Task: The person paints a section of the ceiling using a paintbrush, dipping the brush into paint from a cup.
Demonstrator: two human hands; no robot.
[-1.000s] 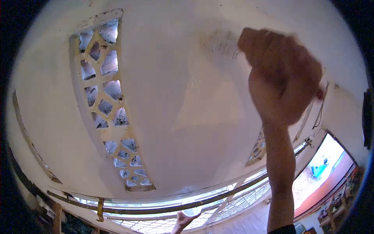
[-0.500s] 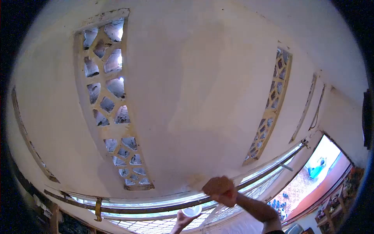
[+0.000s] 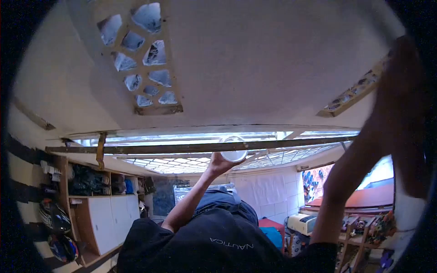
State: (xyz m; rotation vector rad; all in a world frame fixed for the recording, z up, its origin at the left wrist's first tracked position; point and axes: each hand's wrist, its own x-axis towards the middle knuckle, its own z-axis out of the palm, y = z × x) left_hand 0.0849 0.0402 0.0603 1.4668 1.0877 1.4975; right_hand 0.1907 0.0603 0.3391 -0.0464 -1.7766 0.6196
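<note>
My left hand (image 3: 220, 164) is closed around a small white round tub (image 3: 234, 155), its open rim tilted toward me. The tub is beside a long rod (image 3: 182, 148) that crosses in front of the window, and the rod hides part of it. What lies inside is too pale to make out. High on the right and close to the camera, my right hand (image 3: 401, 73) is raised, dark and blurred. Its fingers cannot be made out, nor whether anything is in them. Behind it is the pale wall (image 3: 255, 63).
A vent panel with irregular openings (image 3: 152, 75) is set in the wall. A metal bracket (image 3: 101, 150) hangs at the rod's left. Below are a cabinet with white doors (image 3: 102, 223), helmets (image 3: 54, 216), a cream-coloured box (image 3: 301, 224) and a cluttered shelf (image 3: 359, 227).
The view has tipped downward, bringing my torso and the room into sight. My right hand, a fist near the wall earlier, has swung up to the right. My left hand keeps the tub.
</note>
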